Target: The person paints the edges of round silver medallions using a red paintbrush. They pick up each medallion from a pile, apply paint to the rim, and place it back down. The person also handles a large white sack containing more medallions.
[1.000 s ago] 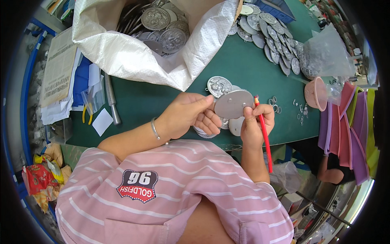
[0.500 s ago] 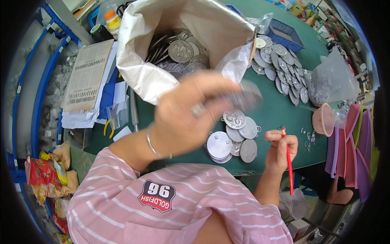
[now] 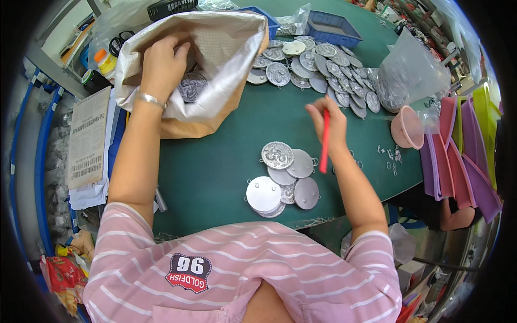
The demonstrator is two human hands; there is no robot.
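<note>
The left hand dips into the open mouth of a big sack, its fingers bent. I can't quite tell whether it has hold of anything, because the fingertips are hard to see. The sack is shiny, crinkly and white inside, and smooth and tan outside. Round metal medallions with bumpy pictures lie in it.

The right hand is up over the smooth green table, curled closed around a thin, straight red pencil. Just below, near the person, is a small heap of silver medallions. Some show a raised picture, and others show a flat, plain back. One pale back has two little knobs, and some have tiny loops on the edge.

Farther off, a bigger pile of medallions overlaps like fish scales, near a see-through plastic bag and a pink plastic cup.
</note>
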